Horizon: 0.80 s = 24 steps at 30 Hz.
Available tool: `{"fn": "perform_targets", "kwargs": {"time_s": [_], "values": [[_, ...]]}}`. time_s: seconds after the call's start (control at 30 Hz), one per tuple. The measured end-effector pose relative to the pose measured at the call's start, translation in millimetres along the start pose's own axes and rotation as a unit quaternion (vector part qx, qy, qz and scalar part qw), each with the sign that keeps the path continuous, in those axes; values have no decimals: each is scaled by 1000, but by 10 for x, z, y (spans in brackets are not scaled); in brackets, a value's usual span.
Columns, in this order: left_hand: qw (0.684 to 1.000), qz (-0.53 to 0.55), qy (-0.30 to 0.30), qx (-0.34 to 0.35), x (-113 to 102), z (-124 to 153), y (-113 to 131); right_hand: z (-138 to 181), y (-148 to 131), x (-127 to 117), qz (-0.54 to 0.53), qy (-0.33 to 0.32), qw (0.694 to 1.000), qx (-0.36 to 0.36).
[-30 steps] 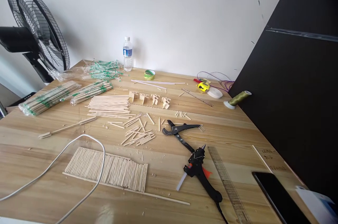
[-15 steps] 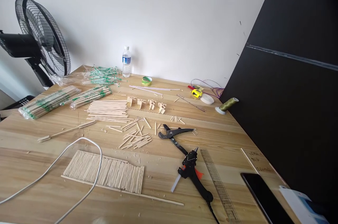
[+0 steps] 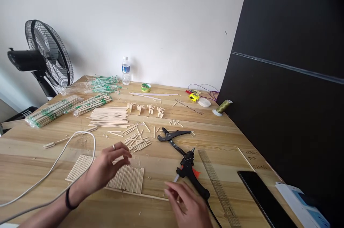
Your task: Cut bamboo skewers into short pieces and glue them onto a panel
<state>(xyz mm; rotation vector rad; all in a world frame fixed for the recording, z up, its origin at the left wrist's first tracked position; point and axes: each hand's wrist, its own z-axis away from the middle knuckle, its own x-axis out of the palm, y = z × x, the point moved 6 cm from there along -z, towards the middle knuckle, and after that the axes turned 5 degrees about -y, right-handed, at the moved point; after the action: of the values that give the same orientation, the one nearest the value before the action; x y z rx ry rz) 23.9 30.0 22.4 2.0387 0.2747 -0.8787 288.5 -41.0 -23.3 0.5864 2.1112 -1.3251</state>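
Two bare hands are over the near part of the table. My left hand (image 3: 106, 165), wearing a ring and a dark wristband, hovers above a panel of thin wooden sticks laid side by side (image 3: 127, 178), hiding its middle. Its fingers are bent and apart, with nothing between them. My right hand (image 3: 189, 204) is beside the right end of a long thin stick (image 3: 147, 195) running along the panel's near edge. Its thumb and index finger curve towards each other with a small gap, and I see nothing held. A black glue gun (image 3: 189, 170) lies just behind it.
A white cable (image 3: 53, 167) loops across the left side by my arm. Black cutters (image 3: 172, 136), a clear ruler (image 3: 216, 185) and a phone (image 3: 262, 197) lie centre to right. Loose sticks (image 3: 109, 117), small stick assemblies (image 3: 150, 109) and a water bottle (image 3: 125, 71) stand farther back.
Both my hands have come into view from below, the left over the stick panel and the right near the long stick's end. The camera view has shifted slightly.
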Motion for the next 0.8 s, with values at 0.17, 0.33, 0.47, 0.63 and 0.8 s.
{"fn": "perform_targets", "kwargs": {"time_s": [0.17,0.33,0.47,0.63,0.8], "values": [[999,-36,-8,12,-133,-152,-366,-314,31,471,47,-62,997,1],[998,-54,-27,1,-149,-206,-593,-411,20,589,44,-99,994,-12],[994,-88,-56,-23,-47,-223,-649,-474,9,595,54,-93,993,-41],[985,-138,-96,-44,145,-175,-699,-563,107,541,63,-42,996,-44],[976,-171,-116,-74,196,-139,-751,-488,241,239,62,46,997,-5]]}}
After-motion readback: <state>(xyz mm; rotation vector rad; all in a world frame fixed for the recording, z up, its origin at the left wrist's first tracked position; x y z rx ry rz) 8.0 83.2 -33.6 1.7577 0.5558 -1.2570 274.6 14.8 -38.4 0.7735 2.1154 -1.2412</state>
